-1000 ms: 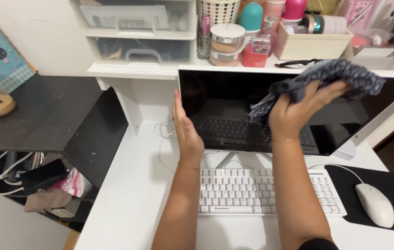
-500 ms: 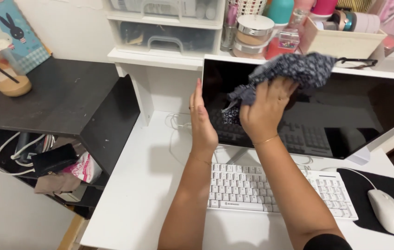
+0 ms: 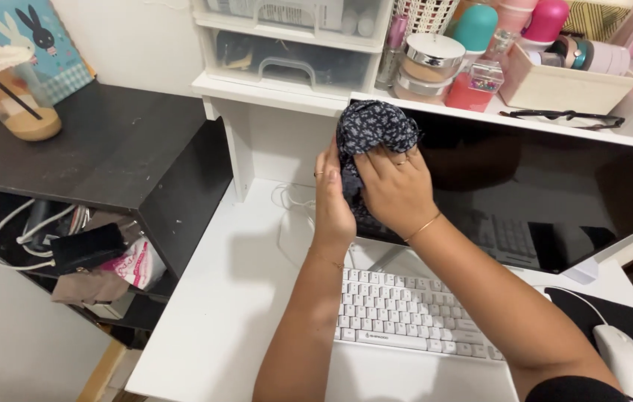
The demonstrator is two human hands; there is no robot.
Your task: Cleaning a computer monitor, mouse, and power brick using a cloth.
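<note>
the right hand [image 3: 394, 190], clenched on the dark patterned cloth [image 3: 372, 130], has slid it from the monitor [image 3: 554, 193]'s top middle to its upper left corner, where the flat, released left hand [image 3: 331, 205] still steadies the edge.

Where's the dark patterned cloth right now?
The dark patterned cloth is pressed by the right hand on the black monitor's upper-left corner, beside the left hand.

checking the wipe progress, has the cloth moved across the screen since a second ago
Yes. The dark cloth under the right hand went from the monitor's upper middle to its top left corner.
</note>
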